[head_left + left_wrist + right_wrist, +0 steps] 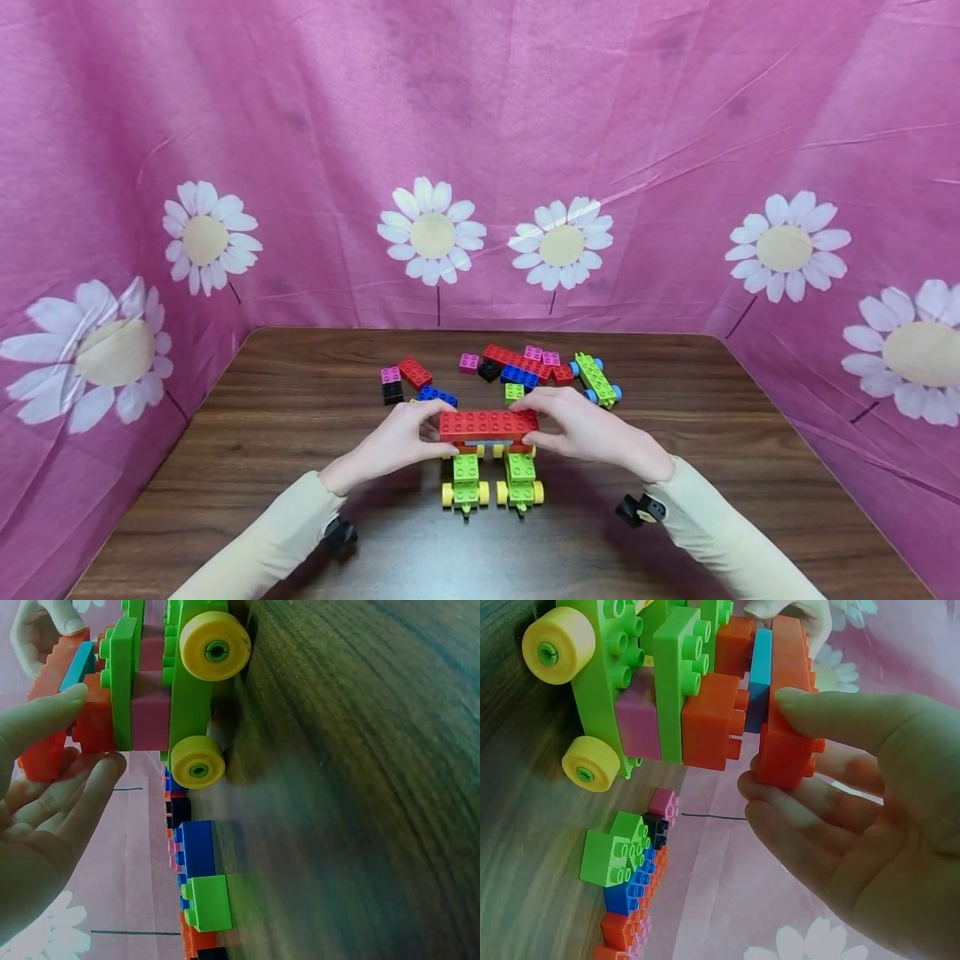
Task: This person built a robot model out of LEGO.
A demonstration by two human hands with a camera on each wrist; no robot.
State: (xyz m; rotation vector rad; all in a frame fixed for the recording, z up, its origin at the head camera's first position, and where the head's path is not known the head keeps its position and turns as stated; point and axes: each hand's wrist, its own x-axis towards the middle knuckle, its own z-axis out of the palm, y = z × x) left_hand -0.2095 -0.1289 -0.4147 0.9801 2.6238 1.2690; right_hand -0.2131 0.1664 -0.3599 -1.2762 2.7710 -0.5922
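Two lime-green wheeled bases (466, 471) with yellow wheels (214, 646) stand side by side on the table. On them are stacked pink bricks (637, 724), green bricks (676, 690) and lower red bricks (709, 720). A thin light-blue piece (759, 681) lies above those, under a row of red bricks (489, 423) that bridges both bases. My left hand (405, 435) grips the row's left end, its thumb over the light-blue piece and lower red brick. My right hand (596, 427) pinches the row's right end between thumb and fingers; studs of the lower red brick show beneath.
Behind the build lie loose bricks, among them a blue brick (519, 377), a long red brick (504, 357), a black brick (392, 393) and a small green brick (513, 390). Another green wheeled base (597, 382) with blue wheels stands back right. A pink flowered cloth (480, 100) surrounds the table.
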